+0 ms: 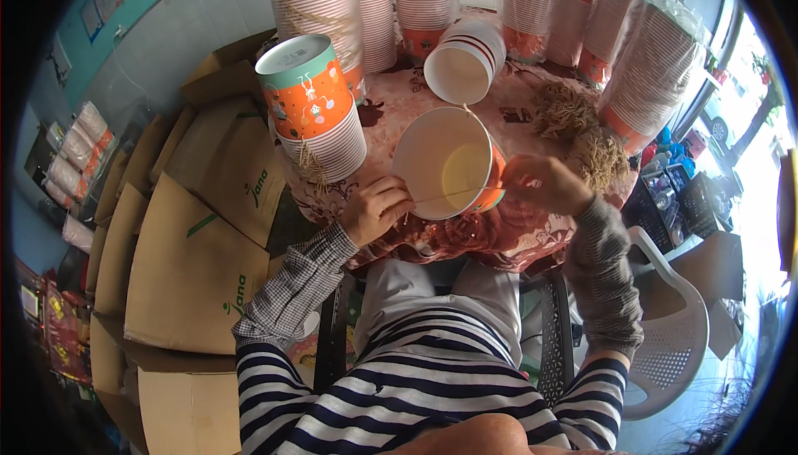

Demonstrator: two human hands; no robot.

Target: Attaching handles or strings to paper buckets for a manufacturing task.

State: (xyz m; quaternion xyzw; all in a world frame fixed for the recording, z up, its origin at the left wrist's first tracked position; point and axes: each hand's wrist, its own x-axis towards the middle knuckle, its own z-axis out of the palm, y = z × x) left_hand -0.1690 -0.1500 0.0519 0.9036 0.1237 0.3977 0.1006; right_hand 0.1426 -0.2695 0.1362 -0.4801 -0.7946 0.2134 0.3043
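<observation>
A large paper bucket (pixel 440 152), pale inside and orange and green outside, is tilted with its mouth toward me at the near part of the table. A thin cord (pixel 449 197) runs across its mouth, and a short cord end pokes up at the far rim. My left hand (pixel 378 210) is closed, pinching the cord just beside the near-left rim. On the other side, my right hand (pixel 546 184) is closed on the cord's other end; it is slightly blurred and its fingertips are partly hidden. Left of the bucket stands an upside-down stack of paper buckets (pixel 309 102) with tan cords hanging by its base.
Nested buckets (pixel 465 64) lie on their side farther back. Tan cord bundles (pixel 594 152) rest on the flowered tablecloth (pixel 382 122) at right. Plastic-wrapped bucket stacks (pixel 652 73) line the back. Open cardboard boxes (pixel 187 264) stand left; a white plastic chair (pixel 673 347) is at right.
</observation>
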